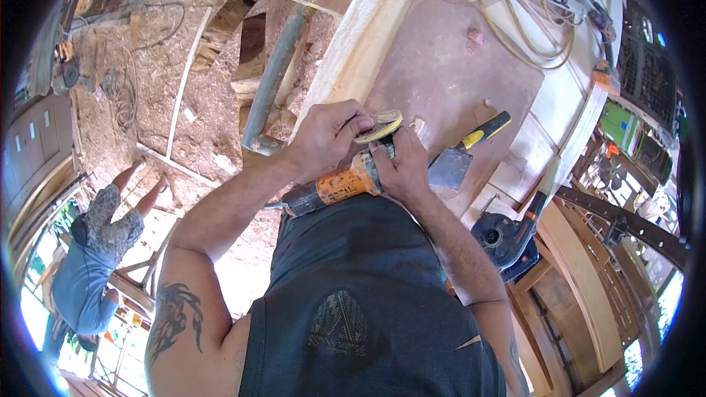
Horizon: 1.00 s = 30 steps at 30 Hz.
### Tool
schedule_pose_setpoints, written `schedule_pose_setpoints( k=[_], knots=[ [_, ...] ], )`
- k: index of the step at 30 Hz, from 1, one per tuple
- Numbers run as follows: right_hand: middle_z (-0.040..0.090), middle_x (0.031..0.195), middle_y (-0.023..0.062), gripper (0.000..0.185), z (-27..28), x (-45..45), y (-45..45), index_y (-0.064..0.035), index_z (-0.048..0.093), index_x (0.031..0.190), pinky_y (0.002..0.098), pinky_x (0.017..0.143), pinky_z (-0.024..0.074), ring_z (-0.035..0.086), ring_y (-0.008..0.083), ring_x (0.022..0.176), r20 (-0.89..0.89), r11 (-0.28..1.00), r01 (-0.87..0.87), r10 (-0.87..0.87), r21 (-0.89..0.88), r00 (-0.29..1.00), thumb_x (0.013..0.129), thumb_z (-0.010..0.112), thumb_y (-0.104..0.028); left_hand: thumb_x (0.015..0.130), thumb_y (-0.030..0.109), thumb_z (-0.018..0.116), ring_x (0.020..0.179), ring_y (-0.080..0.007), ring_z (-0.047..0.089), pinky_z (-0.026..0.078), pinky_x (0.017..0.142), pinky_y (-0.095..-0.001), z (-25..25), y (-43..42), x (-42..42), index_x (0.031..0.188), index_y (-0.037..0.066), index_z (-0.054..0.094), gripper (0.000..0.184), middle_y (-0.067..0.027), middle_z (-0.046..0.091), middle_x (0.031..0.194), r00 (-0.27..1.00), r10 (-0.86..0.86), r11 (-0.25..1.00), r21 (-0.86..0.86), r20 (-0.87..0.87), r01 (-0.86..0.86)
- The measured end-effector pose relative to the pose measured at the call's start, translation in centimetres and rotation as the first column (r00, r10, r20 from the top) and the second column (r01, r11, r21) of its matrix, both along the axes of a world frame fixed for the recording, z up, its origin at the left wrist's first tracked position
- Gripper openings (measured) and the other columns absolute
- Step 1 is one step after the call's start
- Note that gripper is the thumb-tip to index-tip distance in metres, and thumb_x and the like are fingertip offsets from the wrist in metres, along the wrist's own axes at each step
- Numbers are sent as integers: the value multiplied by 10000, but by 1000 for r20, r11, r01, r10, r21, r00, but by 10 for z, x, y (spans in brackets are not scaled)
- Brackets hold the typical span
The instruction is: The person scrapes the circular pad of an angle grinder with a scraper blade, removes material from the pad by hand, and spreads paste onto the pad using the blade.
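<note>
An orange and grey angle grinder [340, 188] lies across my front at the waist, against the dark shirt. At its head is a round sanding disc [382, 125] with a yellow rim, tilted upward. My left hand [332, 131] is closed, its thumb and fingers pinching the disc's near-left edge. My right hand [404, 165] is wrapped round the grinder's head just beneath the disc; some of its fingers are hidden. To the right of that hand lies a scraper [485, 131] with a yellow and black handle and a wide grey blade.
A reddish-brown board [456, 51] spans the work surface, bordered by a pale wooden beam [353, 44]. Coiled hose [507, 0] lies at the far end. A dark power tool [500, 239] sits at right, near curved wooden pieces [581, 279]. Another person [92, 265] stands at left.
</note>
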State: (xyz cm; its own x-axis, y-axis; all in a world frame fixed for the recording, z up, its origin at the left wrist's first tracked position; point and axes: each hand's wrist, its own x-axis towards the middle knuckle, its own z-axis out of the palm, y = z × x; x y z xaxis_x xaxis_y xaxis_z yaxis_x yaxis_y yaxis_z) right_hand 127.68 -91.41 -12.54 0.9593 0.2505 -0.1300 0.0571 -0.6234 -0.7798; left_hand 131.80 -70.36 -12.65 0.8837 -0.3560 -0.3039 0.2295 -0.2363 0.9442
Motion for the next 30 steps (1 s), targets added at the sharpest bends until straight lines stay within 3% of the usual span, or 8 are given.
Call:
schedule_pose_setpoints(
  k=[7, 10, 13, 16, 19, 25, 28, 30],
  knots=[
    [642, 971, 235, 276, -6, -4, -2, 32, 636, 1100, 552, 774, 516, 637, 451, 914, -1, 1000, 10, -10, 11, 1000, 930, 740, -159, 1075, 74, 647, 807, -94, 671, 561, 734, -297, -7, -3, -5, 1038, -27, 708, 124, -82, 740, 834, 998, 58, 998, -21, -4, -58],
    [641, 982, 241, 276, -6, -3, -2, 26, 636, 1111, 557, 782, 516, 639, 464, 921, -9, 1000, 19, -18, 24, 1000, 929, 739, -155, 1071, 135, 665, 842, -152, 706, 578, 775, -330, -6, 4, -6, 1141, -7, 741, 176, -128, 768, 926, 992, -10, 1000, -2, -123, 10],
    [643, 991, 245, 278, -6, -2, -2, 25, 636, 1117, 556, 793, 518, 642, 469, 932, -20, 1000, 21, -21, 22, 1000, 925, 737, -150, 1049, 154, 710, 1009, -151, 724, 593, 903, -321, 8, 6, -11, 1254, -11, 735, 264, -112, 786, 1084, 951, 44, 983, -155, -307, -96],
    [648, 999, 246, 282, -8, -4, -4, 26, 637, 1121, 551, 802, 520, 644, 467, 940, -6, 1000, 14, -14, 14, 1000, 921, 736, -145, 1014, 179, 777, 1181, -142, 677, 548, 1044, -319, -2, 10, -15, 1311, -9, 733, 354, -100, 743, 1285, 938, -6, 913, -384, -347, -137],
    [651, 1001, 244, 279, -9, -3, -3, 25, 638, 1119, 547, 806, 521, 644, 465, 940, 13, 1000, 9, -9, 21, 1000, 918, 737, -141, 996, 200, 797, 1235, -170, 680, 533, 1100, -338, -4, 14, -3, 1334, -6, 724, 402, -110, 751, 1291, 922, -58, 932, -351, -382, -87],
    [651, 995, 237, 280, -6, -1, -2, 26, 645, 1124, 541, 795, 521, 645, 460, 929, -7, 999, 25, -24, 35, 1000, 917, 742, -136, 1009, 170, 777, 1174, -167, 703, 553, 1044, -323, -36, 20, 6, 1288, 12, 759, 321, -92, 773, 1238, 929, -163, 924, -382, -333, 25],
    [650, 991, 237, 287, -7, -2, -2, 29, 643, 1128, 540, 787, 518, 645, 459, 924, 11, 999, 7, -7, 35, 1000, 916, 746, -133, 1025, 154, 756, 1098, -149, 719, 567, 984, -307, -31, 15, 2, 1258, 6, 768, 276, -90, 791, 1163, 947, -93, 946, -324, -309, -12],
    [649, 989, 236, 289, -6, -2, -3, 33, 642, 1128, 542, 783, 516, 645, 460, 922, 14, 999, 5, -6, 39, 1000, 914, 748, -131, 1043, 134, 726, 1046, -141, 723, 574, 943, -305, -8, 9, 0, 1236, -1, 766, 239, -94, 795, 1114, 967, -39, 987, -163, -254, -3]
  ],
)
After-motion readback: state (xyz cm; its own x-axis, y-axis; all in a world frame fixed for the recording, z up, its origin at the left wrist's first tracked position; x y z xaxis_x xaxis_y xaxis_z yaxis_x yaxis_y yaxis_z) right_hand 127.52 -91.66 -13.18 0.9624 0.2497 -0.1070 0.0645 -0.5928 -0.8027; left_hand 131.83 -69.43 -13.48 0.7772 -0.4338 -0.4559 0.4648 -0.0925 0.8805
